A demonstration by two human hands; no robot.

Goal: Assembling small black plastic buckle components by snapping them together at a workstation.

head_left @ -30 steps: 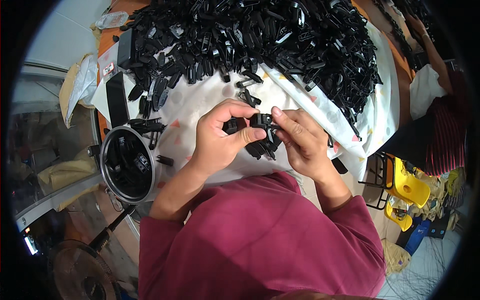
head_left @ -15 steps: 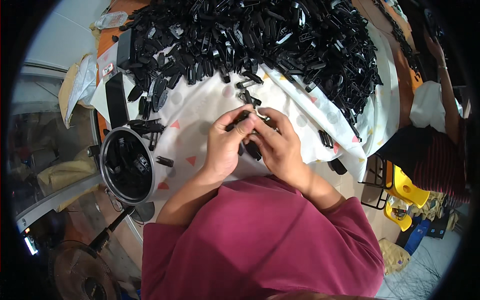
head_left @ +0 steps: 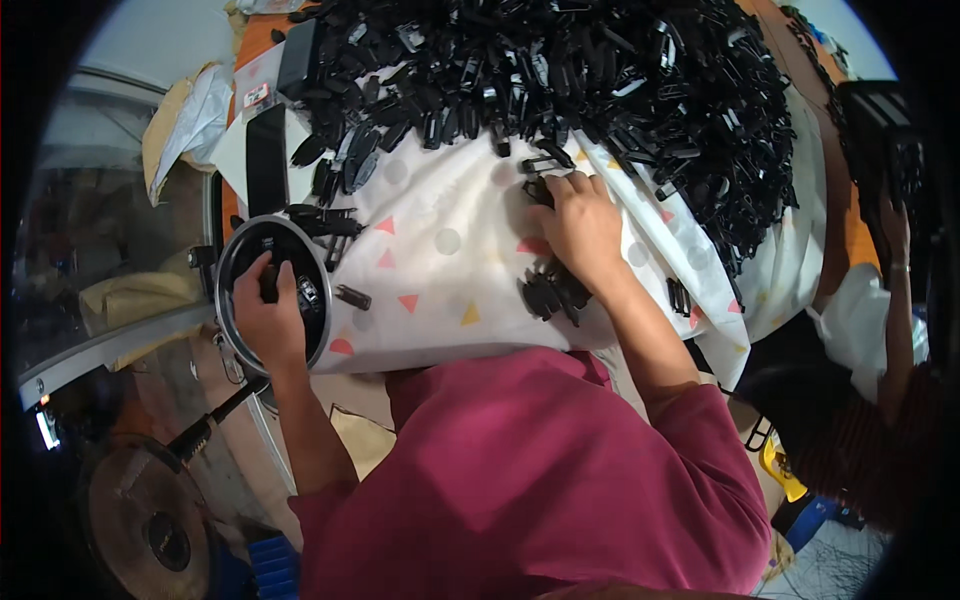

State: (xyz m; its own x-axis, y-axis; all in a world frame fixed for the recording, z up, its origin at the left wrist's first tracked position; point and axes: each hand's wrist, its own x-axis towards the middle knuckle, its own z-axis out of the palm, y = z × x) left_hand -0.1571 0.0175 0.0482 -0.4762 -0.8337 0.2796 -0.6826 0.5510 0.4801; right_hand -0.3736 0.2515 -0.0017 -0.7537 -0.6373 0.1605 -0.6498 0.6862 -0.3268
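Note:
My left hand (head_left: 270, 315) is inside the rim of a round metal-edged bowl (head_left: 325, 330), which holds black pieces. Its thumb and finger are apart, and the dark space between them shows no clear held object. Farther right, my right hand (head_left: 585, 230) lies palm down on the patterned cloth. Its fingers close around a small black clip-like piece (head_left: 538, 190), partly covered by the fingertips. Just beyond is another slim black piece with a frame-like shape (head_left: 548, 160). A small cluster of black pieces (head_left: 552, 293) lies nearer to me, below the right wrist.
A large heap of black pieces (head_left: 560, 80) covers the table's far side. A dark phone-like slab (head_left: 266, 160) lies at the left, with loose pieces (head_left: 325, 220) by the bowl. A fan (head_left: 150, 520) stands lower left. Another person's arm (head_left: 898, 320) shows at right.
My hands have parted from the cloth's middle. The left went to the bowl; the right reached forward to a black piece. The black cluster under them now shows. The view has shifted slightly.

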